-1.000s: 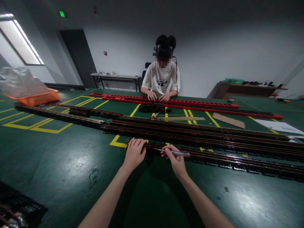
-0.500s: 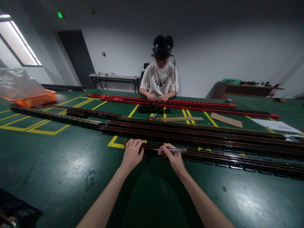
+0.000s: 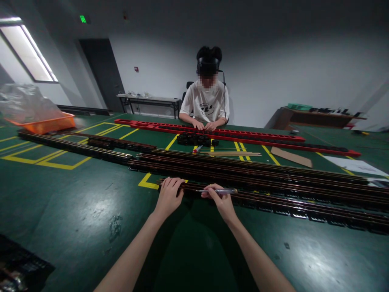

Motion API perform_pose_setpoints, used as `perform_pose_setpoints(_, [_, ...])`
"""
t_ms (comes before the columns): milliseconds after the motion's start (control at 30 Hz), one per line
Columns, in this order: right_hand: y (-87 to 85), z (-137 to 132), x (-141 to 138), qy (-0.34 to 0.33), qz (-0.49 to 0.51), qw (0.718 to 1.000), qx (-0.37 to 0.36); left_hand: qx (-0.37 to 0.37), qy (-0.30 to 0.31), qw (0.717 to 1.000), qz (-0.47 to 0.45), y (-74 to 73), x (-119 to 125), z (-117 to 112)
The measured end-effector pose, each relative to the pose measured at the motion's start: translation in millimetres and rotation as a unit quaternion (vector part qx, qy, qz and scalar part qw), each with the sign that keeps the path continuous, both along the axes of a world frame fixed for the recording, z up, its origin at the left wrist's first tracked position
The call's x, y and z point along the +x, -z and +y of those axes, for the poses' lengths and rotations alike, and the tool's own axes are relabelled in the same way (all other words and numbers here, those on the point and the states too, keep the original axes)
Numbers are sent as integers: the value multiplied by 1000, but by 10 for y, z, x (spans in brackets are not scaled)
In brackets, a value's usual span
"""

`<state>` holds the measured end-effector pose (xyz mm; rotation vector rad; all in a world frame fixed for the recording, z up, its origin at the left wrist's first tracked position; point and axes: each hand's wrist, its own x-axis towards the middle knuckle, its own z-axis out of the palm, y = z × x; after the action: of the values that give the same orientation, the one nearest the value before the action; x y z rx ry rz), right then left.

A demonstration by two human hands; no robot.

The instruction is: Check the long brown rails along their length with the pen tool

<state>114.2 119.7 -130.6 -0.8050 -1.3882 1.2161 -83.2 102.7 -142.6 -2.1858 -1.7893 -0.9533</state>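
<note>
My left hand (image 3: pixel 169 195) is closed over the left end of the nearest long dark strip, fingers across its top and thumb at the near side. This narrow strip (image 3: pixel 273 201) carries copper-coloured lines along its length and runs off to the right. In my right hand (image 3: pixel 220 200) is a slim screwdriver (image 3: pixel 226 191) with a clear handle, lying almost level just above the strip. Its thin shaft points left, toward my left hand. Whether the tip touches the strip, I cannot tell.
Beyond lie several similar dark strips (image 3: pixel 194 164), thin wooden sticks (image 3: pixel 234 154) and a cardboard piece (image 3: pixel 291 157). Across the green table (image 3: pixel 75 211), a co-worker (image 3: pixel 206 101) sits with hands near red rails (image 3: pixel 258 136). An orange basket (image 3: pixel 57 123) with a plastic bag stands at left.
My view has shifted slightly, so the background sits a little further right. Both hands keep almost the same places on the strip and screwdriver.
</note>
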Motion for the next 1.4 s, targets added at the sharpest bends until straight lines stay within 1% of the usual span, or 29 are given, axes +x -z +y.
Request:
perform_pose_setpoints(267, [18, -27, -13, 13, 2, 1000, -5, 0, 0, 1000, 10, -2, -13, -7])
perform_pose_setpoints(500, [-3, -91, 10, 27, -10, 1000, -12, 10, 0, 1000, 22, 0, -3, -11])
perform_pose_setpoints(567, [-10, -104, 36, 31, -28, 999, -11, 14, 1, 1000, 27, -10, 7, -15])
perform_pose_setpoints(767, [-7, -115, 182, 18, -58, 998, 15, 31, -6, 999, 44, -39, 43, -32])
perform_pose_setpoints(967, [15, -114, 323, 2, -82, 997, 4, 35, -9, 997, 65, -48, 72, -44])
perform_pose_setpoints(1233, [56, -138, 334, 3, -104, 995, 6, 33, -19, 997, 74, -76, 72, -58])
perform_pose_setpoints(1300, [40, -163, 308, 13, -102, 995, 6, 33, -24, 997, 72, -85, 70, -61])
perform_pose_setpoints(1400, [7, -204, 272, 47, -80, 996, 6, 34, -30, 997, 69, -86, 65, -61])
